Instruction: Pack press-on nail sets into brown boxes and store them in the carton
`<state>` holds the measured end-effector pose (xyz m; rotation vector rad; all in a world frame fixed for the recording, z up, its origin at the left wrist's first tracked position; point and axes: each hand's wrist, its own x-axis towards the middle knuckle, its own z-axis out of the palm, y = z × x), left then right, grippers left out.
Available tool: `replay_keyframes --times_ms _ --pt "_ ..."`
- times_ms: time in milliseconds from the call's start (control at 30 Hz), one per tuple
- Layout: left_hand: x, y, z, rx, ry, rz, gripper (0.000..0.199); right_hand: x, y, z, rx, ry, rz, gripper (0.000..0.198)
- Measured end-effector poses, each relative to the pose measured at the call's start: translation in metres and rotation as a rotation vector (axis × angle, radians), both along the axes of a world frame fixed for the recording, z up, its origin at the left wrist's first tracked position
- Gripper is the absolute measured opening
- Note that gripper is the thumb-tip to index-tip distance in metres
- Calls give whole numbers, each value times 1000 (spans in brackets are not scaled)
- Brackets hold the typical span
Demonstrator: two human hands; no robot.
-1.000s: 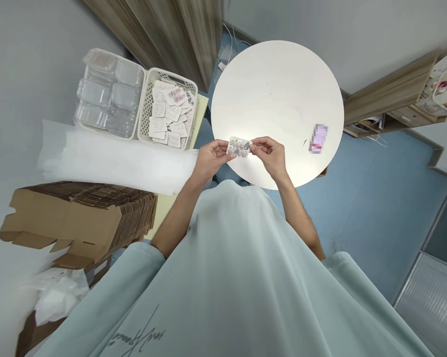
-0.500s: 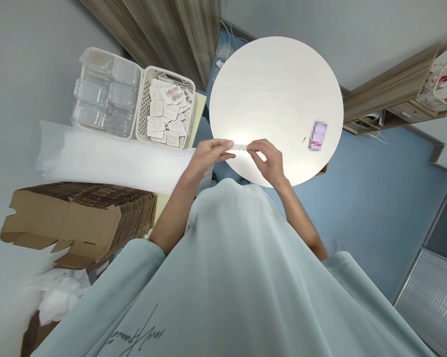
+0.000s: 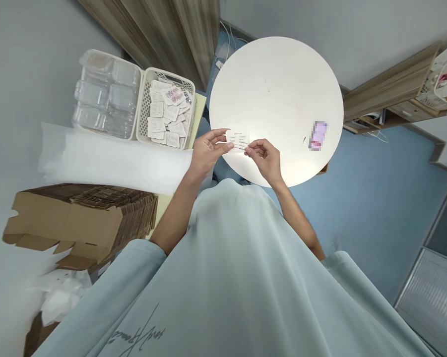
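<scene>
A small white card (image 3: 238,141) with lines of dark print is held up between my hands, its printed face toward me, over the near edge of the round white table (image 3: 279,84). My left hand (image 3: 207,151) pinches the card's left side between thumb and fingers. At its lower right corner, my right hand (image 3: 265,157) grips it with thumb and fingertips, the other fingers curled. To the left, a white basket (image 3: 144,106) holds many similar printed cards (image 3: 167,114), some with pink pieces on them.
Clear plastic boxes (image 3: 107,94) fill another white basket beside the cards. A white foam roll (image 3: 122,158) and a stack of folded brown cartons (image 3: 82,213) lie nearer me. A blurred purple item (image 3: 318,135) rests on the table's right. Wooden shelving (image 3: 390,89) stands further right.
The card has tilted from nearly edge-on to showing its printed face. My left fingers have risen along its side, and my right hand has shifted slightly left.
</scene>
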<state>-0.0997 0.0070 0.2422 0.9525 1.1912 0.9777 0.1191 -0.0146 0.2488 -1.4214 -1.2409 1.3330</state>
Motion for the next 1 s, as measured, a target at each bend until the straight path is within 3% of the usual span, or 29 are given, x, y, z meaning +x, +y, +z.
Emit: replay_keyframes --times_ms 233,400,533,1000 --pt "-3 3 8 -21 -69 -56 72 -4 5 -5 -38 65 -40 64" --pt "-6 9 14 -109 -206 -223 80 1 11 -8 -91 118 56 70" --pt "-5 11 11 -153 -268 -263 84 0 11 -9 -141 155 94 71" --pt "13 11 2 -40 -15 -55 94 -9 7 6 -49 -31 82 59"
